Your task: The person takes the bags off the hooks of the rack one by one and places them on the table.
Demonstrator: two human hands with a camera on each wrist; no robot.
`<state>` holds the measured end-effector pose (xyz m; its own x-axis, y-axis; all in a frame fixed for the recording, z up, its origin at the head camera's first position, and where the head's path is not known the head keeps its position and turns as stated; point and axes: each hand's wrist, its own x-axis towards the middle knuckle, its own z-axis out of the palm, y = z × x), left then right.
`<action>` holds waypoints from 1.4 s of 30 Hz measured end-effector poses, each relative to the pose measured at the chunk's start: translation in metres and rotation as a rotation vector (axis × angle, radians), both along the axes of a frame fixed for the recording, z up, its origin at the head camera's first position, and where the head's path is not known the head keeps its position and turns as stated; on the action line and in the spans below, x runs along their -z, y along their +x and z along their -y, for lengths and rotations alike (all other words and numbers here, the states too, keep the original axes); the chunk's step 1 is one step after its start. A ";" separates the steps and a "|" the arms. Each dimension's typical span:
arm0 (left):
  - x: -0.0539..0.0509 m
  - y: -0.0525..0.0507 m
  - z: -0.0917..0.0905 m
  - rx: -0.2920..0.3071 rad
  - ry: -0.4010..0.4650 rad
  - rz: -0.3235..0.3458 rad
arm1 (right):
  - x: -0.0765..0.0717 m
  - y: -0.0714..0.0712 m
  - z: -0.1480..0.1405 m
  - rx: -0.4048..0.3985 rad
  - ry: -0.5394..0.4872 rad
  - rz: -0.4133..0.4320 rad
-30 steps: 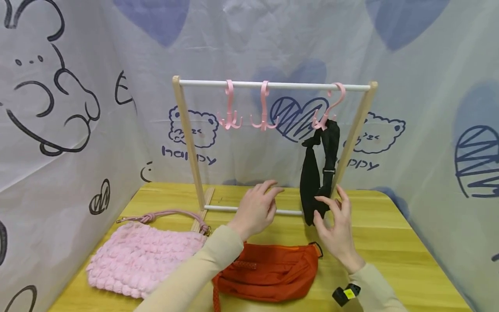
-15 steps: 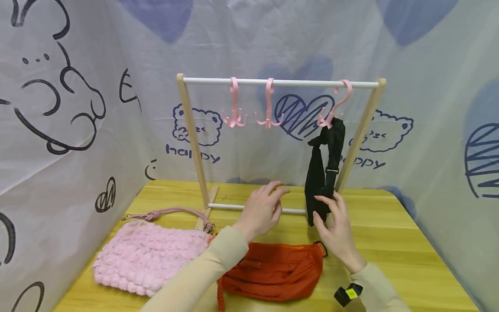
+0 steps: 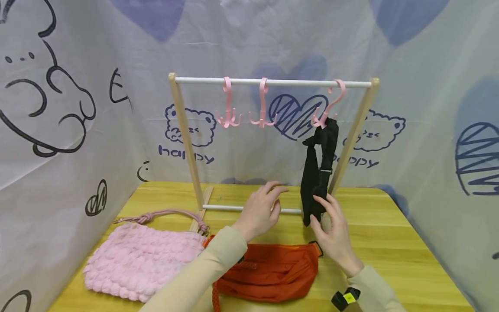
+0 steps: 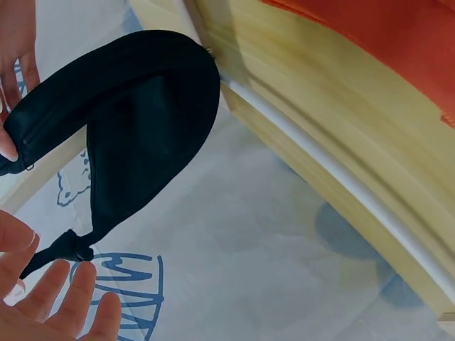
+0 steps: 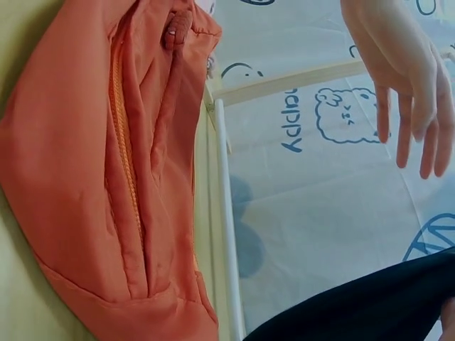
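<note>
A black waist bag hangs by its strap from the rightmost pink hook on the rack. In the left wrist view, the waist bag shows a rounded panel and a zip edge. My right hand pinches its lower part between thumb and fingers. Apart from the bag, to its left in the head view, my left hand hovers with loosely bent fingers. The right wrist view shows that left hand holding nothing. Little of my right hand appears there, at the lower right edge.
Two more pink hooks hang from the rack's white bar. An orange waist bag lies on the yellow table in front. At left lies a pink knitted bag with a knotted strap. Printed cloth surrounds the table.
My right hand has moved slightly left and closed in on the black waist bag, which has turned a little. My left hand stays nearly still. The head view has shifted slightly.
</note>
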<state>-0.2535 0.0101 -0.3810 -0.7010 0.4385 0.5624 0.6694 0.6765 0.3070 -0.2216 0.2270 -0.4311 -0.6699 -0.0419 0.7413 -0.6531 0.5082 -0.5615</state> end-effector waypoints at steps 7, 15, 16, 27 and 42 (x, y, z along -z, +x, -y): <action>-0.005 -0.001 -0.006 0.039 0.104 0.075 | 0.004 0.009 0.008 -0.022 -0.016 0.022; -0.017 -0.006 -0.011 0.109 0.248 0.236 | 0.000 0.007 0.016 -0.118 -0.031 -0.013; -0.019 -0.007 -0.012 0.121 0.269 0.274 | -0.001 0.006 0.017 -0.136 -0.039 -0.022; -0.014 -0.009 -0.020 0.202 0.392 0.548 | 0.003 0.007 0.023 -0.456 -0.182 0.031; -0.009 -0.007 -0.031 0.180 0.391 0.528 | 0.001 0.005 0.005 -0.962 -0.424 0.267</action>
